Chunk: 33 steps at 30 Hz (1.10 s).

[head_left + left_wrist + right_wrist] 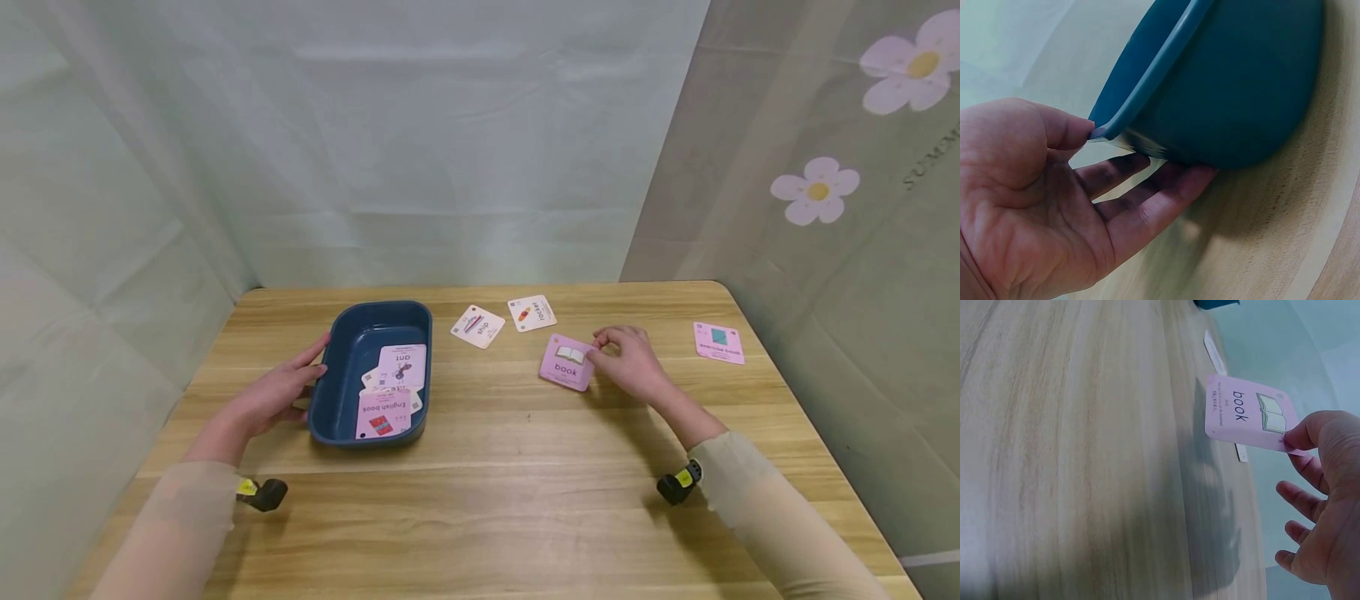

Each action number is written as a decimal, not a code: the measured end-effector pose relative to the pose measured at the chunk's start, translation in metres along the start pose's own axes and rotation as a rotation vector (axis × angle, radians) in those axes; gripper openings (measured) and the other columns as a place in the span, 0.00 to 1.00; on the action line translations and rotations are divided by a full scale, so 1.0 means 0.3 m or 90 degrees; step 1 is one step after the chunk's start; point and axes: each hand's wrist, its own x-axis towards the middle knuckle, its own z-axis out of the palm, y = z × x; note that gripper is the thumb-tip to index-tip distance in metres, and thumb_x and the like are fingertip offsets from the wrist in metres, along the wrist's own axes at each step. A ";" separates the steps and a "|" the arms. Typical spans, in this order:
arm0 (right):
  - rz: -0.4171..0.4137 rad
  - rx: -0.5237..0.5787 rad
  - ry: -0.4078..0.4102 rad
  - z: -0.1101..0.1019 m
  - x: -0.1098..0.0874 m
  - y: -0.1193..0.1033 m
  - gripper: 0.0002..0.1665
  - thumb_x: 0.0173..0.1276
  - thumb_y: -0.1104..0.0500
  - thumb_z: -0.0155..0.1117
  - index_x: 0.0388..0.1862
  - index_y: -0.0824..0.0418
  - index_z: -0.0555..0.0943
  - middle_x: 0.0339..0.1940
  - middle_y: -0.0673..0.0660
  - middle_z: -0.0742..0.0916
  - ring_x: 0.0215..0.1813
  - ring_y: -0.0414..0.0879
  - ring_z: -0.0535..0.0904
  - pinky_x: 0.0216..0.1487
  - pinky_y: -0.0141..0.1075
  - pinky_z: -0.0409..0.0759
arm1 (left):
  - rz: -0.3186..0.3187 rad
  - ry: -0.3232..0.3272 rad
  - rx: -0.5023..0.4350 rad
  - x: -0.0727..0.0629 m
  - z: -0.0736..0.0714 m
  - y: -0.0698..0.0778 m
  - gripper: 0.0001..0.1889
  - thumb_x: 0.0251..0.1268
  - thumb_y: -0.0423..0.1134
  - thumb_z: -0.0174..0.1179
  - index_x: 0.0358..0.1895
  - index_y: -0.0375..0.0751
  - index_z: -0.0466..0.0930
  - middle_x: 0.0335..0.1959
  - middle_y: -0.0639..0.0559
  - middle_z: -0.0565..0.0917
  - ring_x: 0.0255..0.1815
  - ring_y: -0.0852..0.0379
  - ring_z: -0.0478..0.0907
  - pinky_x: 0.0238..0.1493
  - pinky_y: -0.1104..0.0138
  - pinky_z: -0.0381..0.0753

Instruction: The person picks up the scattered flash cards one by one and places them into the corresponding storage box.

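My right hand (630, 362) pinches a pink "book" flashcard (567, 363) by its edge between thumb and forefinger. In the right wrist view the card (1250, 412) is lifted off the table, its shadow lying below it, with the other fingers of the hand (1335, 506) spread apart. At the left, my left hand (277, 392) grips the side of a blue plastic bin (320, 417). The left wrist view has the thumb of that hand (1035, 200) on the bin's rim (1147, 78) and the fingers under it against the outer wall. Several cards, including "ant" (402, 365) and "English book" (384, 415), lie inside.
A "ship" card (477, 326) and a "rocket" card (532, 312) lie on the wooden table (480, 500) toward the back. Near the right edge is a pink "exercise book" card (718, 342). A pale curtain (450, 150) hangs behind the table.
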 end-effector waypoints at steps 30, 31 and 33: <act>-0.061 0.048 0.032 0.041 0.061 -0.172 0.09 0.68 0.55 0.68 0.34 0.61 0.80 0.64 0.63 0.83 0.70 0.64 0.65 0.70 0.59 0.55 | 0.011 -0.001 -0.023 0.007 0.000 -0.006 0.34 0.87 0.45 0.38 0.82 0.71 0.30 0.81 0.27 0.40 0.71 0.26 0.59 0.46 0.54 0.80; -0.064 0.049 0.031 0.045 0.063 -0.182 0.09 0.68 0.55 0.67 0.34 0.60 0.80 0.64 0.63 0.83 0.70 0.64 0.66 0.71 0.59 0.55 | 0.009 0.000 -0.022 0.006 0.001 -0.004 0.34 0.87 0.45 0.38 0.82 0.71 0.31 0.81 0.28 0.40 0.72 0.26 0.59 0.46 0.54 0.80; -0.069 0.052 0.028 0.054 0.068 -0.200 0.10 0.68 0.55 0.67 0.34 0.60 0.80 0.64 0.63 0.83 0.71 0.64 0.66 0.71 0.59 0.55 | 0.006 0.001 -0.019 0.007 0.001 -0.003 0.34 0.86 0.45 0.38 0.82 0.71 0.31 0.82 0.28 0.39 0.73 0.25 0.58 0.47 0.54 0.81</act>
